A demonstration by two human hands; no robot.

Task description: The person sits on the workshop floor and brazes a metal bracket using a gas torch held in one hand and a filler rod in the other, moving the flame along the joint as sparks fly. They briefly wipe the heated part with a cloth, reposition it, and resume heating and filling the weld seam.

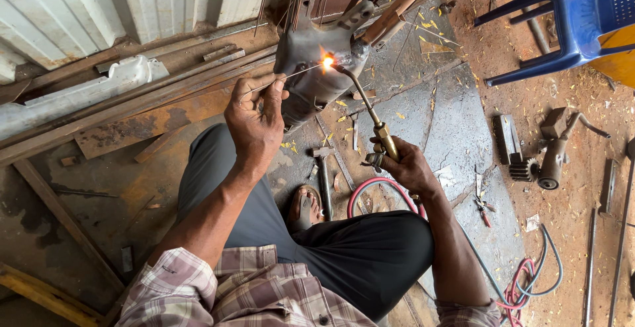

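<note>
At the bottom of the frame are the checked shirt sleeves (218, 287) and the dark trousers (357, 254) of the person, who sits on the ground with 1 sandalled foot (305, 209) in the lower middle. A red hose (370, 191) curves over the knee just right of this foot.

A little higher, right of the centre, the right hand (407, 165) is closed around the brass handle of a gas torch (370, 118). The thin tube of the torch goes up and to the left, and its tip burns with a bright orange flame (327, 62) in the upper middle of the frame.

Left of the centre, the left hand (254, 118) pinches a thin filler wire (291, 75) between the fingers. The wire goes to the right, and its end meets the flame.

The flame touches a grey metal part (311, 69), which stands in the upper middle, just beyond both hands. A small hammer (324, 175) lies on the floor below it, between the 2 hands.

Farther right, a gear with a shaft (546, 161) lies on the sandy ground, and pliers (483, 208) lie near it. In the upper right corner stands a blue plastic chair (569, 22). In the upper left is a white corrugated wall (99, 2) with rusty metal bars (132, 105) under it.
</note>
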